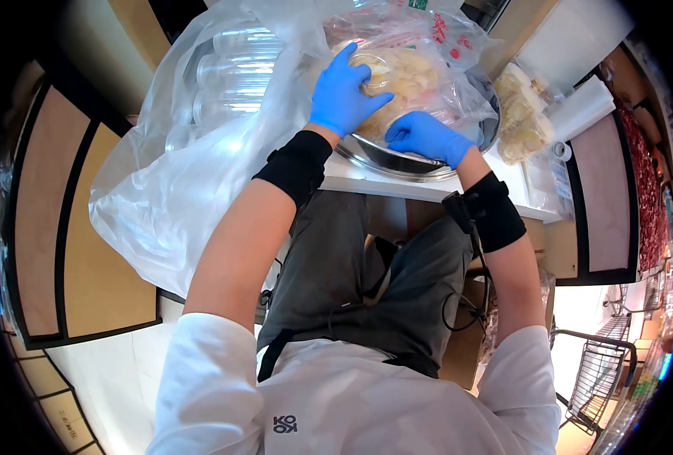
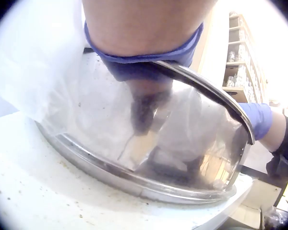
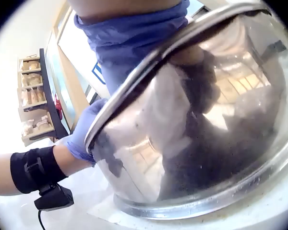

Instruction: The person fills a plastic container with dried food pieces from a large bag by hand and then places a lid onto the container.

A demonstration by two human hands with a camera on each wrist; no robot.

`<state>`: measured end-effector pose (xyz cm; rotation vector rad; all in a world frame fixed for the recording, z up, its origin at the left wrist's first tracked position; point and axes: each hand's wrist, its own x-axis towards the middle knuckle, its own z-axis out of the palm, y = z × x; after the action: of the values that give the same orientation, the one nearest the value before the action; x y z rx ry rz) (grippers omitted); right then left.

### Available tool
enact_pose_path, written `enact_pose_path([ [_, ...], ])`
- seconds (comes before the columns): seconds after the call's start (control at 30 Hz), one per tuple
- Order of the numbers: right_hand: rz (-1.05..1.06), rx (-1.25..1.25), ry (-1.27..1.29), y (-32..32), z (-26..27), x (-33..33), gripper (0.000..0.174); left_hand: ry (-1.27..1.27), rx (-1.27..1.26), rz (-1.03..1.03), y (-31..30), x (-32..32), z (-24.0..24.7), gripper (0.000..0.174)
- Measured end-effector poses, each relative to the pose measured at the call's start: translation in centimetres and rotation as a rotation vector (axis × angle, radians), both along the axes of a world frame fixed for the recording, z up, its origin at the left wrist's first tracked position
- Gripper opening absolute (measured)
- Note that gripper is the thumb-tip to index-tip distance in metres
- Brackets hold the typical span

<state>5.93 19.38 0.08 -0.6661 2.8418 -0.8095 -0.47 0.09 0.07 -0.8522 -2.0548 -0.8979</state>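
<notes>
In the head view a wide metal bowl (image 1: 397,165) stands at the table's front, holding pale yellow pieces (image 1: 416,72) in clear plastic bags. My blue-gloved left hand (image 1: 345,92) grips a round clear container (image 1: 374,70) of yellow pieces over the bowl, thumb and fingers spread around its side. The gloved right hand (image 1: 429,139) reaches over the front rim, its fingers bent inward beside the pieces; whether they pinch anything is hidden. Both wrist views show mainly the bowl's shiny outer wall (image 2: 182,139) (image 3: 206,143), with the fingertips hidden behind its rim.
Left of the bowl, a large translucent bag (image 1: 162,182) holds rows of clear containers (image 1: 234,76). To the right are a bag of yellow pieces (image 1: 520,114) and a white plastic roll (image 1: 583,110). A wire cart (image 1: 598,371) stands at the lower right.
</notes>
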Motion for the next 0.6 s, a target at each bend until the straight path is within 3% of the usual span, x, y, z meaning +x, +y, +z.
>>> enact_pose_path([
  [0.07, 0.039, 0.036, 0.010, -0.3, -0.8, -0.5, 0.015, -0.131, 0.035, -0.039, 0.0, 0.3, 0.2, 0.042],
  [0.37, 0.162, 0.102, -0.085, -0.9, -1.3, -0.9, 0.016, -0.165, -0.020, 0.006, 0.0, 0.5, 0.5, 0.047],
  [0.57, 0.055, -0.030, -0.093, 1.1, 0.2, 0.0, 0.014, -0.201, 0.047, 0.031, 0.1, 0.8, 0.6, 0.050],
  [0.6, -0.075, -0.094, -0.099, 1.7, 0.5, -0.2, 0.016, -0.199, 0.048, 0.031, 0.0, 0.7, 0.5, 0.050],
])
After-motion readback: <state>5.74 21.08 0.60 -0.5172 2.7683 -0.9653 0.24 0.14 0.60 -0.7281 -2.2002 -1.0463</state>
